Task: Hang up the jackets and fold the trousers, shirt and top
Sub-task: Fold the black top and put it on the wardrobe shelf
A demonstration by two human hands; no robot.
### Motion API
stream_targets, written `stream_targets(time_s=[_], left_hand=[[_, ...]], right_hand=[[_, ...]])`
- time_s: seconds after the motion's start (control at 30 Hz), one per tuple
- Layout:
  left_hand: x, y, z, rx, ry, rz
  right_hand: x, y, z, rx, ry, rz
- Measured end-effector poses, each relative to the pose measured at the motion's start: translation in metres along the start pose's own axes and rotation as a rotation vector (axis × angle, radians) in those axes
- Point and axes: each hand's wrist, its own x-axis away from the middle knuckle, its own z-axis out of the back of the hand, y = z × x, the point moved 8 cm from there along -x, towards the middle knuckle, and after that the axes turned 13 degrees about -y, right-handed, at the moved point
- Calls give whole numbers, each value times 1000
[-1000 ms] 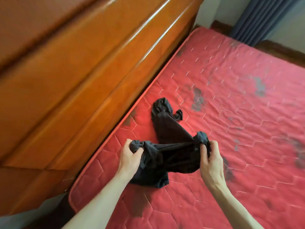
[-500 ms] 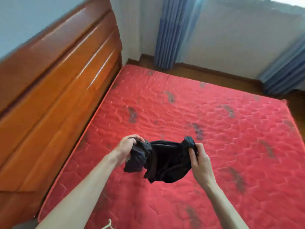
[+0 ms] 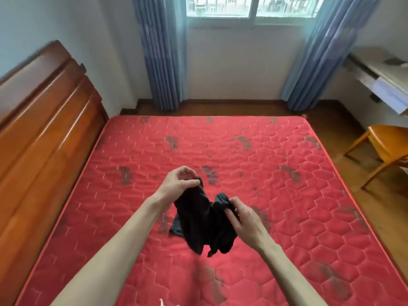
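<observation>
A crumpled black garment [image 3: 202, 224] hangs in the air above the middle of the red quilted mattress [image 3: 276, 195]. My left hand [image 3: 180, 184] pinches its upper edge at the top left. My right hand [image 3: 242, 219] grips a bunched edge lower and to the right. The cloth sags between both hands, and its lower end dangles just over the mattress. Which kind of garment it is cannot be told from its bunched shape.
A tall wooden headboard [image 3: 39, 133] runs along the left side of the mattress. Blue curtains [image 3: 159, 51] flank a window at the far wall. A wooden chair [image 3: 384, 149] and a white desk [image 3: 384, 71] stand at the right, on wooden floor.
Both hands lifted the black garment off the mattress near the headboard and carried it over the middle of the bed. The view rose from the headboard to the whole room.
</observation>
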Motion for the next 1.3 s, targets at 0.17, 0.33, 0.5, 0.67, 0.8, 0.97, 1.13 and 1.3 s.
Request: stream_targets(time_s=[0.17, 0.33, 0.5, 0.67, 0.8, 0.97, 1.13, 1.3], left_hand=[[-5, 53, -45, -49, 7, -95], [3, 105, -75, 19, -19, -188], [15, 153, -95, -65, -197, -238], [27, 182, -99, -234, -268, -297], [34, 194, -81, -312, -167, -320], [44, 209, -51, -288, -95, -381], [50, 221, -36, -278, -68, -432], [52, 223, -17, -313, -44, -440]], right_hand=[[20, 24, 18, 96, -114, 10], [25, 20, 30, 186, -207, 64], [9, -11, 86, -93, 170, 189], [-20, -76, 106, -306, -17, 388], [-33, -103, 91, -243, -176, 398], [-40, -122, 84, -220, -144, 437], [-58, -130, 57, -225, -210, 351], [-65, -117, 49, -202, -242, 250]])
